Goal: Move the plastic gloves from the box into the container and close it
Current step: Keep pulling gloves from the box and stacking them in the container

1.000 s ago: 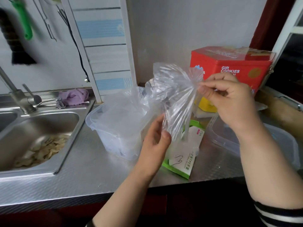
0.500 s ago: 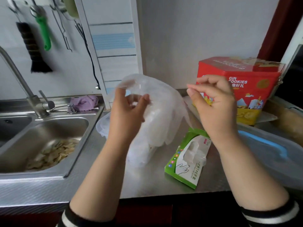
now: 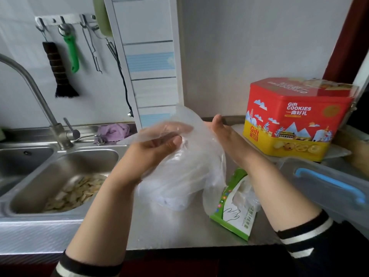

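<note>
Gloves: a bunch of thin clear plastic gloves point(image 3: 185, 148) is held in the air over the container, between both hands.
Handling: by their look nearly weightless, limp and slippery; they will likely cling and balloon, so pinch the gathered bunch and press it down rather than drop it.
Left hand: the left hand point(image 3: 153, 150) has thumb and fingers curled into the film, gripping the top of the bunch.
Right hand: the right hand point(image 3: 225, 136) lies flat against the far side of the film, fingers straight and together, holding nothing.
Container: the clear container point(image 3: 179, 198) sits on the steel counter point(image 3: 159, 226) under the gloves, mostly veiled by them.
Box: the green glove box point(image 3: 233, 208) lies just right of it, more film poking from its slot.
Lid: the clear lid with a blue handle point(image 3: 329, 182) rests at the right, not yet on.
</note>
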Demonstrator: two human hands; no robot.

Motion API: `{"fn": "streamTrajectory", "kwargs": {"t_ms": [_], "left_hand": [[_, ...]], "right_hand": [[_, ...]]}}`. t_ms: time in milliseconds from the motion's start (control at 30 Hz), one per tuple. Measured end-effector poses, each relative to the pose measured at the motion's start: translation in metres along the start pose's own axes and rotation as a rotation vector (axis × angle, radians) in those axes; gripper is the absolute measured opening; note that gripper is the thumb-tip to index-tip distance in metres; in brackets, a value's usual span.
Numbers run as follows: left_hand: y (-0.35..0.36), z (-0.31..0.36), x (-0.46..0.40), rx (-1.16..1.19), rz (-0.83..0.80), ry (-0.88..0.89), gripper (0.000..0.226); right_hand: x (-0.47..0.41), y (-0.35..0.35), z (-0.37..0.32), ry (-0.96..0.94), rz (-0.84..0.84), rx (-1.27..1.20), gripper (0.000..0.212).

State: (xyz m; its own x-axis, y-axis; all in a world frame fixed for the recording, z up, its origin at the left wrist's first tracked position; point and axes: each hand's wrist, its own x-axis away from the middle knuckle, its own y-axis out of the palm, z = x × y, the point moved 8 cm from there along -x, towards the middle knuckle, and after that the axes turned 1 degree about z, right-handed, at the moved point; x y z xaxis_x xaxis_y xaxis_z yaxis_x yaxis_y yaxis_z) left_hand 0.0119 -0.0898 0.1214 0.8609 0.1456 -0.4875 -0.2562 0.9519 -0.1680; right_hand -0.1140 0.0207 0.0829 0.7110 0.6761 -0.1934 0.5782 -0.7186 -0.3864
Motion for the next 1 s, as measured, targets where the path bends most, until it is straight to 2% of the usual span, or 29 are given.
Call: {"fn": "streamTrajectory", "kwargs": {"t_ms": [133, 200, 300, 367, 433, 533, 700, 833, 900, 1000], "left_hand": [[-0.016, -0.008, 0.002, -0.03, 0.105, -0.031, 0.022], [-0.024, -0.016, 0.004, -0.028, 0.177, -0.08, 0.019], [-0.031, -0.023, 0.007, -0.104, 0.185, -0.14, 0.019], [-0.038, -0.027, 0.009, -0.069, 0.239, -0.181, 0.02], [-0.046, -0.026, 0.012, -0.032, 0.33, -0.193, 0.017], [-0.058, -0.026, 0.018, -0.007, 0.439, -0.213, 0.018], [-0.082, -0.033, 0.029, 0.029, 0.564, -0.253, 0.027], [-0.092, -0.029, 0.036, 0.112, 0.638, -0.213, 0.04], [-0.103, -0.026, 0.046, 0.202, 0.765, -0.184, 0.048], [-0.127, -0.02, 0.066, 0.347, 0.98, -0.083, 0.06]], "right_hand": [[0.001, 0.001, -0.004, -0.031, -0.17, -0.483, 0.076], [-0.005, -0.006, -0.004, -0.002, -0.131, -0.621, 0.074], [-0.012, -0.019, -0.014, -0.014, 0.072, -0.407, 0.062], [-0.015, -0.021, -0.029, -0.035, 0.165, -0.242, 0.042], [-0.022, -0.022, -0.04, -0.065, 0.225, -0.172, 0.022], [-0.034, -0.019, -0.059, -0.115, 0.256, -0.117, 0.006], [-0.055, -0.006, -0.062, -0.101, 0.247, -0.044, 0.011], [-0.073, -0.003, -0.057, -0.113, 0.298, 0.011, 0.018], [-0.085, -0.006, -0.051, -0.105, 0.323, 0.107, 0.02], [-0.1, -0.009, -0.036, -0.059, 0.302, 0.392, 0.018]]}}
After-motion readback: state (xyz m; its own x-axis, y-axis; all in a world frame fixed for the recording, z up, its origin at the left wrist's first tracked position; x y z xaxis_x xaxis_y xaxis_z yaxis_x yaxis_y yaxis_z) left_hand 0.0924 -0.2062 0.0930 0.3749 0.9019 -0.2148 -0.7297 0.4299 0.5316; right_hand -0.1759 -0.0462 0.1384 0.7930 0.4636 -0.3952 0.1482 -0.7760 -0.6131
